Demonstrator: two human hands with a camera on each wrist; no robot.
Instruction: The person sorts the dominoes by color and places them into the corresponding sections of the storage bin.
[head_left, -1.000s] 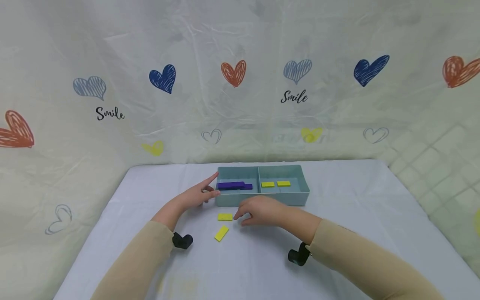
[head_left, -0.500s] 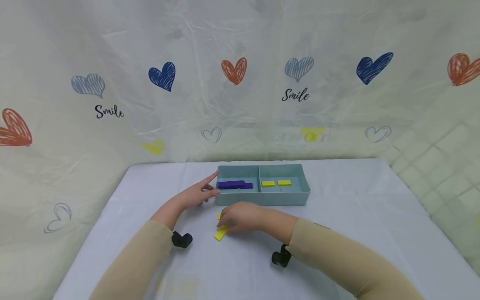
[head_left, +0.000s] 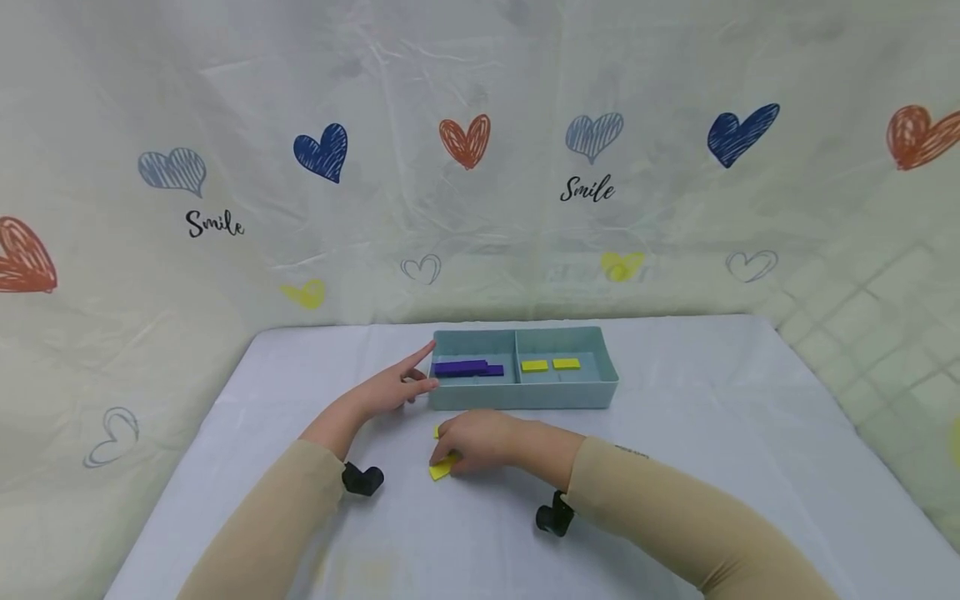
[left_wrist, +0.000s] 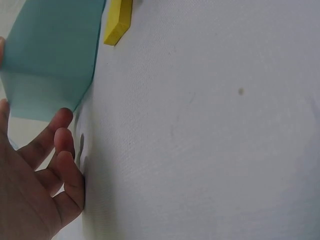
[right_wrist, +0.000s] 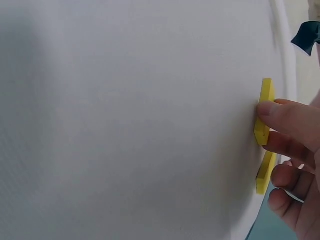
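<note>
My right hand (head_left: 480, 439) pinches a flat yellow rectangular block (right_wrist: 267, 90) on the table, thumb on one side and a finger on the other. Just beyond it a second yellow block (right_wrist: 265, 175) lies close by the curled fingers, mostly covered by the hand in the head view. My left hand (head_left: 386, 392) rests against the left end of a blue-green two-compartment box (head_left: 525, 397), index finger and thumb stretched out at its rim. The remaining left fingers (left_wrist: 72, 175) bend loosely beside the box's wall.
In the box's left compartment lie long purple blocks (head_left: 461, 367); its right one holds two yellow blocks (head_left: 566, 364). A white cloth (head_left: 435, 550) covers the table. Behind stands a pale curtain (head_left: 510, 242) printed with hearts.
My right hand has come left and slightly nearer, from beside the yellow blocks to the angled one, and now pinches it. The left hand stays at the box.
</note>
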